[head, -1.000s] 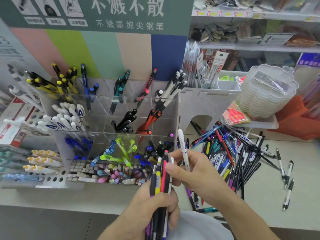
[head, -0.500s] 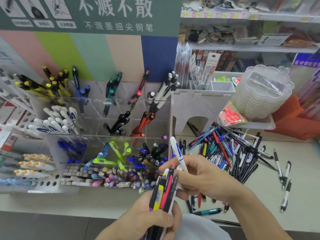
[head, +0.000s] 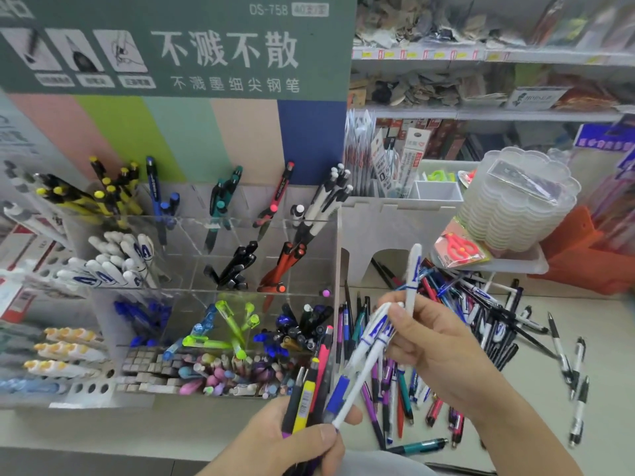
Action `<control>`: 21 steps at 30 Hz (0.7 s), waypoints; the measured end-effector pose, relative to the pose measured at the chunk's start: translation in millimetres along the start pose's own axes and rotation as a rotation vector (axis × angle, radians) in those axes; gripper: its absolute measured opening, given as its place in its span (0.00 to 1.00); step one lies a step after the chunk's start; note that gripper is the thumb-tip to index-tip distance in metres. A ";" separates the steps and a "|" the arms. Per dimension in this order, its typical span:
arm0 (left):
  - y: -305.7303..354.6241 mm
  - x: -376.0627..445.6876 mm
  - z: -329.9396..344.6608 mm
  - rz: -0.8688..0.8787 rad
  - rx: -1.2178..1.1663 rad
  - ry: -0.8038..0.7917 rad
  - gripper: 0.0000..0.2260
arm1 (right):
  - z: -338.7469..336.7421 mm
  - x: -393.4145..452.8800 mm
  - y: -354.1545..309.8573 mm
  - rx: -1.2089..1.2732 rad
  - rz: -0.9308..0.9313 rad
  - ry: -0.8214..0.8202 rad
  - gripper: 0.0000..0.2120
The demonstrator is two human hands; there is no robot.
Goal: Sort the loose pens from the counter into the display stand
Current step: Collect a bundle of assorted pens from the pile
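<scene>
Right hand pinches white pens with blue lettering, one upright, others slanting down-left toward the left hand, whose fingers curl round a bundle of pens — black, yellow, pink and blue-gripped. Behind both hands, a heap of loose pens lies on the counter, just right of the clear acrylic display stand. Its compartments hold sorted pens, matching white ones at middle left. Packaged red scissors lean against stacked clear trays.
</scene>
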State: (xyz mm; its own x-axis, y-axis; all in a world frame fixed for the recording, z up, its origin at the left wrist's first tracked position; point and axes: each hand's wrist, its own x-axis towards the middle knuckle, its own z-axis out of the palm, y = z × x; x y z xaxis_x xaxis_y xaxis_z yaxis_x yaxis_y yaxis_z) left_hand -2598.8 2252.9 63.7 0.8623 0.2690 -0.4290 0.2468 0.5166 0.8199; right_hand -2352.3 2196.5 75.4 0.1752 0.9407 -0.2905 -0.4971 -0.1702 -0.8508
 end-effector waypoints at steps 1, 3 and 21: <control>-0.7 -5.0 -1.0 0.041 0.080 0.038 0.16 | -2.7 1.0 -0.9 0.036 -0.023 0.039 0.25; 1.8 3.5 6.6 0.026 -0.023 0.075 0.14 | -8.9 0.5 -6.0 0.044 -0.053 0.110 0.32; -15.8 24.5 4.9 0.052 0.341 0.676 0.26 | 25.8 -15.3 9.5 -0.224 0.084 -0.010 0.15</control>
State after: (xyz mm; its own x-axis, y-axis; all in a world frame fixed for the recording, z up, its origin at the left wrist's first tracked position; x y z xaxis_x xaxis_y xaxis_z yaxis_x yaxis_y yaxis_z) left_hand -2579.3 2247.3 42.1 0.4450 0.7823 -0.4358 0.4308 0.2397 0.8701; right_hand -2381.6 2188.1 83.1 0.1318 0.9231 -0.3613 -0.3089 -0.3081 -0.8998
